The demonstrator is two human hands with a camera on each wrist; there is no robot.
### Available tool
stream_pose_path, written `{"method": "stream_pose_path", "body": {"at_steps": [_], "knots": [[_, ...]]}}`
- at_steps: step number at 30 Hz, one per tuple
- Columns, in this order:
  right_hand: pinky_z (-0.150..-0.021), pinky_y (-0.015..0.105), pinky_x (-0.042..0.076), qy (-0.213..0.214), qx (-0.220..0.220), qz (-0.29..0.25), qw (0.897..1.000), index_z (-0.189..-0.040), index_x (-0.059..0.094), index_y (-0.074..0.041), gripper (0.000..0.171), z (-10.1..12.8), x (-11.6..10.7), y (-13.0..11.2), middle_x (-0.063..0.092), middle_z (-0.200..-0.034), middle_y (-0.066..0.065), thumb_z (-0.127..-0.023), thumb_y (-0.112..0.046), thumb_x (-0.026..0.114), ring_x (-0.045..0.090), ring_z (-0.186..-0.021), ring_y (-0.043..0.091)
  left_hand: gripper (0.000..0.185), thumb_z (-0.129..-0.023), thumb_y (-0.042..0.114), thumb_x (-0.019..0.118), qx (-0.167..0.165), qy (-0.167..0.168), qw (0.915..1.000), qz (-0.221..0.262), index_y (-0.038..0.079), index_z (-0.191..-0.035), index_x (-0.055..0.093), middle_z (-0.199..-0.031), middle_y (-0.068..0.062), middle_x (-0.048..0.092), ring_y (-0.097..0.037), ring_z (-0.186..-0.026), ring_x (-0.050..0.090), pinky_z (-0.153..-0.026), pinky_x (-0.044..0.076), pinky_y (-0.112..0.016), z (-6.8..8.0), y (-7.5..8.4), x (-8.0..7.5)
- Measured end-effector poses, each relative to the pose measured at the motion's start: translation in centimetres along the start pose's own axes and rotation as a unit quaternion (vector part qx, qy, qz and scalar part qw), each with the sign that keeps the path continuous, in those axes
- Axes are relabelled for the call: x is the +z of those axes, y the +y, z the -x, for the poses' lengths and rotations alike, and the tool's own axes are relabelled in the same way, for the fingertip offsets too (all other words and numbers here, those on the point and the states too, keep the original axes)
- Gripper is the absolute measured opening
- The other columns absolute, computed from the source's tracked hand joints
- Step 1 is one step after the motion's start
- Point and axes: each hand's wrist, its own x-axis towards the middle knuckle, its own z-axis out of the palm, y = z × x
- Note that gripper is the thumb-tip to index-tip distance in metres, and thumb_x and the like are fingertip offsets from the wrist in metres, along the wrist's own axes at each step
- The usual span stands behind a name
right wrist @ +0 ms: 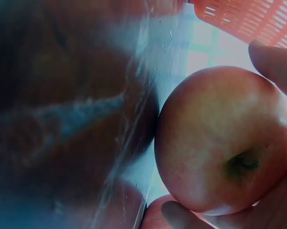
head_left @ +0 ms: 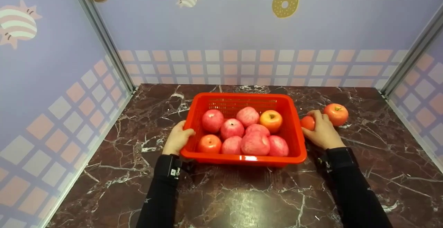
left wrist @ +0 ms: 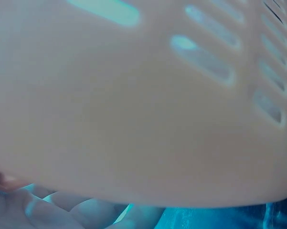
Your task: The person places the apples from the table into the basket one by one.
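A red plastic basket holds several apples, mostly pinkish red, one more yellow. At its left side my left hand grips the rim, thumb over the edge; the slotted basket wall fills most of the left wrist view, with fingers along its lower edge. My right hand holds a red apple just right of the basket. That apple shows its stem hollow in the right wrist view, thumb and fingers around it, against the tabletop.
Another apple sits on the table right beyond my right hand. The dark red marbled tabletop is enclosed by lilac panels at the back and sides, printed with tiles and sweets.
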Motion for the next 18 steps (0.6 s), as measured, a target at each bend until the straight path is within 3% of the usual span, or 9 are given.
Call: {"method": "stream_pose_path", "body": {"at_steps": [18], "knots": [[-0.095,0.063,0.048,0.01,0.0,-0.025,1.0,-0.134,0.047,-0.006,0.056,0.14,-0.29,0.11,0.051,-0.125,0.032,-0.092,-0.035,0.069,0.057,-0.111,0.047,0.042,-0.082,0.0,0.054,0.007,-0.004,0.9999,-0.01,-0.007,-0.124,0.056,-0.116,-0.023,0.063,-0.025,-0.096,0.063,-0.08,0.052,-0.031,0.03,0.02,-0.02]]}}
